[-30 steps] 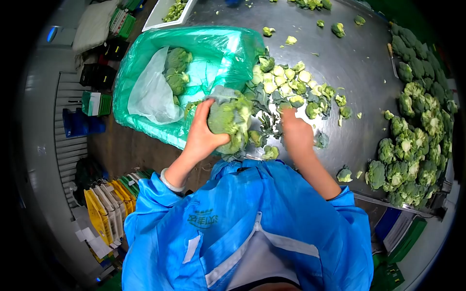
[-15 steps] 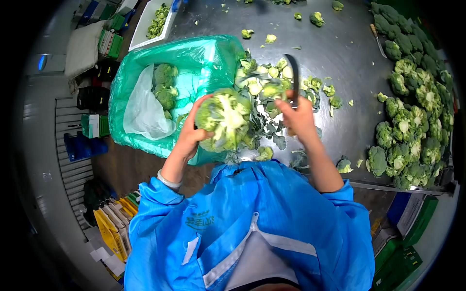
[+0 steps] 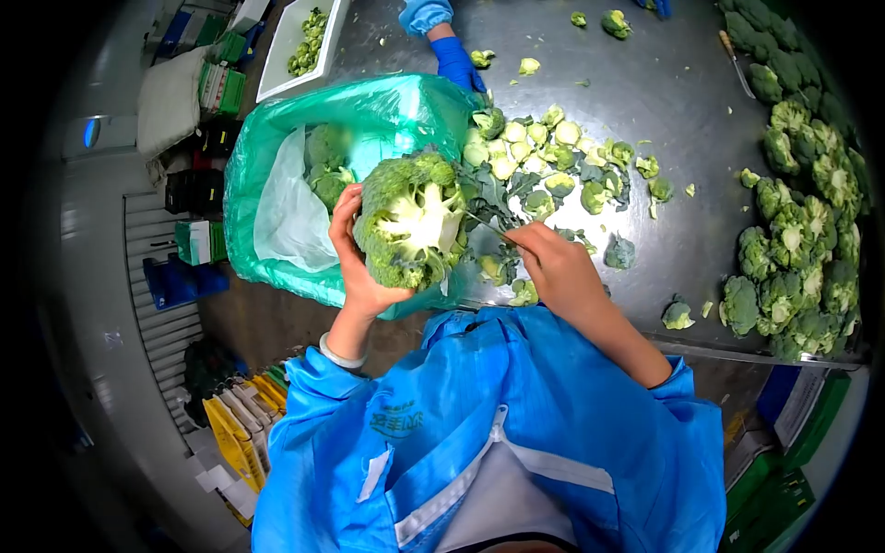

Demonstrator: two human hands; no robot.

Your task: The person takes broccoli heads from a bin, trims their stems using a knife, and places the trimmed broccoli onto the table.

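Note:
A large broccoli head (image 3: 406, 226) is gripped by my left hand (image 3: 361, 281), its cut underside and pale stalk turned up and to the right. My right hand (image 3: 560, 267) is closed round a knife (image 3: 489, 227); its thin blade, seen nearly edge-on, points left at the stalk. Whether the blade touches the stalk I cannot tell. Trimmed stalk pieces (image 3: 516, 147) and loose leaves (image 3: 498, 207) lie beyond my hands. Left of the held head stands a crate lined with green plastic (image 3: 241, 184), with a clear bag (image 3: 290, 217) and broccoli heads (image 3: 324, 161) in it.
Broccoli heads (image 3: 784, 249) are piled along the right of the steel table (image 3: 678, 249). Another knife (image 3: 737, 66) lies beside that pile. A co-worker's blue-gloved hand (image 3: 455, 64) is at the crate's far corner. A white tub (image 3: 336, 37) holds small green pieces.
The knife has swung down from upright to point left at the stalk. The broccoli head is tilted with its stalk to the right. A co-worker's gloved hand has appeared at the top.

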